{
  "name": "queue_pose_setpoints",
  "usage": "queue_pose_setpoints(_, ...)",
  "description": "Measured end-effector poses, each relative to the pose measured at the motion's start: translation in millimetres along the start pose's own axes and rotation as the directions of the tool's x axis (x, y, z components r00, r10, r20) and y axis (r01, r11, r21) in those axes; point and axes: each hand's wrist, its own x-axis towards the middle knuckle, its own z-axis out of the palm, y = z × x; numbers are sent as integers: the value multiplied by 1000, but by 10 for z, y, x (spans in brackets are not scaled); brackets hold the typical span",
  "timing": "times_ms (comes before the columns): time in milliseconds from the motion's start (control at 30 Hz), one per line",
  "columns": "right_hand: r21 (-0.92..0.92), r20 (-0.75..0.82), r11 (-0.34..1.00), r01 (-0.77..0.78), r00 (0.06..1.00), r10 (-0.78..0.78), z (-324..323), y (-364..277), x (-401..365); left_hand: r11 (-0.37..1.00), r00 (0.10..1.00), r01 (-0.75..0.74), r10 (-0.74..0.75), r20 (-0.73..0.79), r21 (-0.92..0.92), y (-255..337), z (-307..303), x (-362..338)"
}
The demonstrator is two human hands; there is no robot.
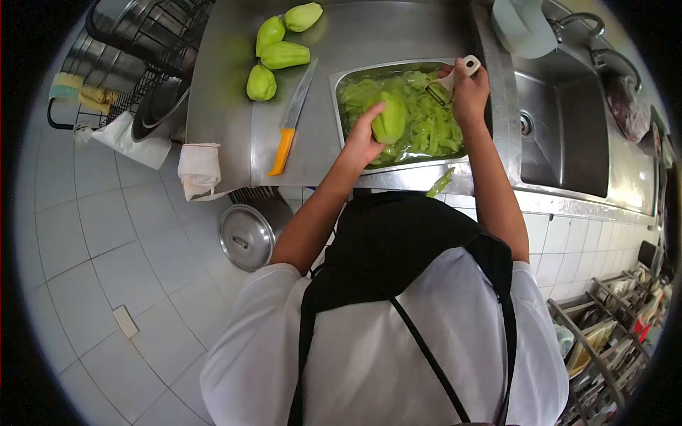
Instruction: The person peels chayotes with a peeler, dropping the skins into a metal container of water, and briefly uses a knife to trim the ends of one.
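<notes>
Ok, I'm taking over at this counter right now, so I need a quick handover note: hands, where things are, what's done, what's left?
Left hand: holds a chayote over the tray.
Right hand: holds the peeler, clear of the chayote, to its right.
Tray: full of green peelings; one strip lies on the front edge.
Counter: four whole chayotes left of the tray, with the knife beside them.
Done: a large pile of peelings.
Left: the chayote in hand, and probably the four whole ones, which look unpeeled.
</notes>
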Motion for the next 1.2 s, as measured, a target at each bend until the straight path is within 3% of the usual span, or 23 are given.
queue_pose_setpoints(167, 263, 176, 949, -175, 976, 131, 140, -16, -362, 974, 992, 47, -72, -105, -220, 46, 155, 27)
queue_pose_setpoints(300, 378, 227, 871, -314, 944, 242, 289, -49, -563, 978, 995, 40, -58, -86, -205, 8, 190, 73)
queue_pose_setpoints(900, 271, 219, 890, -366, 924, 314, 322, 121, -592, 959, 992, 88, -108, -63, -270, -56, 337, 33)
queue_pose_setpoints(1200, 220, 144, 931, -291, 954, 264, 265, 274, -438, 970, 997, 62, -70, -26, -236, -170, 333, -61)
